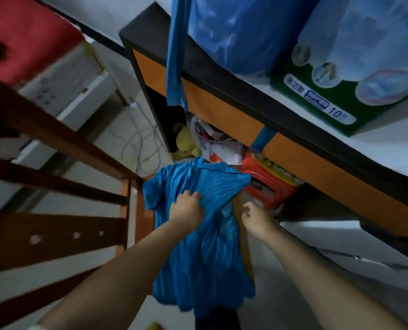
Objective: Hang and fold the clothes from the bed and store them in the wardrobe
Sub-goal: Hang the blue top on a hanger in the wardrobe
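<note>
Wood slats (55,177) of a dark brown frame fill the left side, with a red cushion (29,32) at the top left corner and white units (74,91) below it. Grey cables (138,139) trail on the pale floor just right of these. Left hand (186,208) sits at centre — its fingers (189,196) curled into the cloth, bunching a fold of the blue pleated garment (198,246), which hangs in the air in front of the person, above the floor. Behind it, under the orange-fronted desk (222,110), lie a yellow plush toy (184,141), papers (222,151) and a red stool (269,184). Right hand (257,220) is beside the garment's right edge — fingers curled inward; whether they pinch cloth I cannot tell. Blue plastic bags (233,32) rest on the desk top.
</note>
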Tool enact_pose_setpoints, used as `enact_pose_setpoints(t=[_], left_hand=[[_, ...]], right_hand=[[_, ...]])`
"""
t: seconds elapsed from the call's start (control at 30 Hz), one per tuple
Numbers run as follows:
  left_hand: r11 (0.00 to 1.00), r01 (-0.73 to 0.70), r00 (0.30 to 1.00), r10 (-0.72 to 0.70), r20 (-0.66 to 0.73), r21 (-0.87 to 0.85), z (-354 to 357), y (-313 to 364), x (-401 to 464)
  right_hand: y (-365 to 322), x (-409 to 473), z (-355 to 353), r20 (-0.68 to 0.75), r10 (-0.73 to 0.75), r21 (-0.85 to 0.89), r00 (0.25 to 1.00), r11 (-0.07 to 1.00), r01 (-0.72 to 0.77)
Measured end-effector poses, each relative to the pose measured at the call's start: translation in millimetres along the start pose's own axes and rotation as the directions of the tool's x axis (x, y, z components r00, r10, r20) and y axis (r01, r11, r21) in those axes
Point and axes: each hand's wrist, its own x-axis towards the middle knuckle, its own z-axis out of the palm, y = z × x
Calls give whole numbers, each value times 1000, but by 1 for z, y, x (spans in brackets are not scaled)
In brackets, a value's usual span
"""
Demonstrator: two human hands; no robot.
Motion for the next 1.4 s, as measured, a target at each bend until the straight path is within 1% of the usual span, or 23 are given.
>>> enact_pose_setpoints(t=[0.07, 0.1, 0.13, 0.23, 0.3, 0.4, 0.47, 0.57, 0.63, 0.7, 0.87, 0.97, 1.07, 1.13, 1.2, 1.27, 1.3, 1.4], left_hand=[[998, 34, 994, -28, -108, 52, 10, -3, 34], [995, 73, 987, -64, -145, 62, 19, -7, 51], [992, 120, 982, -111, -153, 51, 25, -13, 62], [957, 286, 956, -289, -49, -55, 45, -34, 89], [926, 355, 934, -357, 5, -126, 55, -46, 96], [925, 341, 937, -348, -13, -169, 67, -56, 98], [912, 306, 946, -324, -25, -273, 69, -59, 96], [851, 277, 935, -345, -77, -447, 64, -60, 78], [777, 278, 919, -386, -78, -565, 58, -61, 60], [704, 241, 917, -391, -82, -668, 49, -62, 36], [584, 60, 944, -298, -145, -809, 22, -64, -50], [564, -35, 947, -244, -207, -825, 8, -61, -107], [553, -66, 939, -247, -240, -830, -6, -58, -172], [532, -140, 930, -219, -295, -835, -17, -55, -201], [508, -263, 913, -142, -381, -820, -39, -54, -241], [457, -379, 884, -80, -461, -805, -60, -51, -278], [433, -427, 864, -64, -500, -794, -70, -49, -293], [347, -555, 798, -33, -601, -756, -99, -48, -341]], right_hand=[[6, 38, 2, 27, 40, 45, 999, 998, -41], [10, 57, 7, 63, 68, 50, 996, 996, -71], [12, 66, 13, 101, 97, 55, 990, 993, -103], [17, 83, 39, 187, 167, 82, 968, 979, -185], [16, 81, 57, 170, 171, 118, 970, 974, -192], [14, 78, 77, 121, 153, 222, 981, 959, -177], [13, 78, 84, 141, 158, 266, 977, 945, -191], [10, 73, 79, 85, 209, 393, 974, 892, -225], [9, 63, 67, 23, 259, 449, 966, 860, -241], [6, 49, 52, -24, 294, 470, 955, 847, -249], [-14, -13, 21, -176, 242, 516, 954, 848, -120], [-30, -64, 4, -251, 169, 528, 953, 849, -11], [-46, -129, -10, -358, 87, 518, 930, 847, 120], [-51, -160, -17, -396, 56, 521, 917, 835, 174], [-55, -202, -22, -416, 41, 558, 909, 800, 220], [-59, -239, -30, -406, 21, 610, 914, 750, 254], [-59, -253, -35, -408, 5, 620, 913, 736, 273], [-62, -304, -49, -481, -73, 616, 874, 681, 397]])
